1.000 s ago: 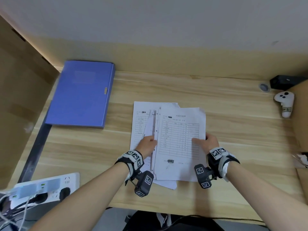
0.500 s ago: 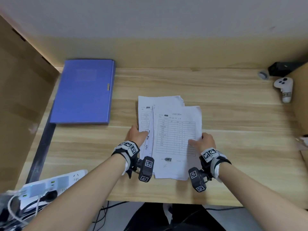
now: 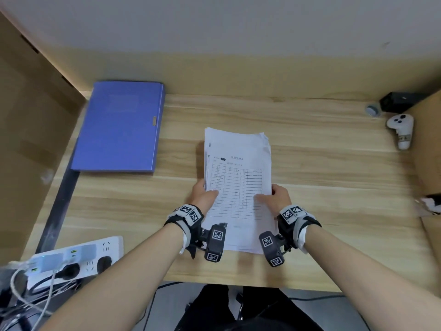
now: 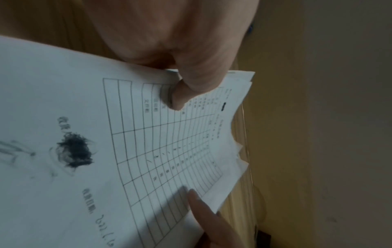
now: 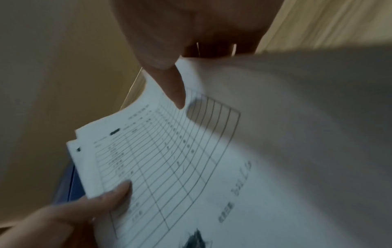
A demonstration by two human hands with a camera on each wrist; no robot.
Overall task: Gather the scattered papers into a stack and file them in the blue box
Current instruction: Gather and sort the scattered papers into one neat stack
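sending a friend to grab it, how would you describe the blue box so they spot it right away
Start at the wooden desk and look to its far left corner, by the wall. The blue box lies flat there, shut, left of the papers in the hands. It is the only blue thing, with a small clasp on its right edge.

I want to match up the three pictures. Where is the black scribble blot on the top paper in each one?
Head: the black blot sits low on the top paper, beside the left hand's wrist camera.
Left wrist: blot at middle left.
Right wrist: blot cut off at the bottom edge.
Shared landmark: the printed table grid.
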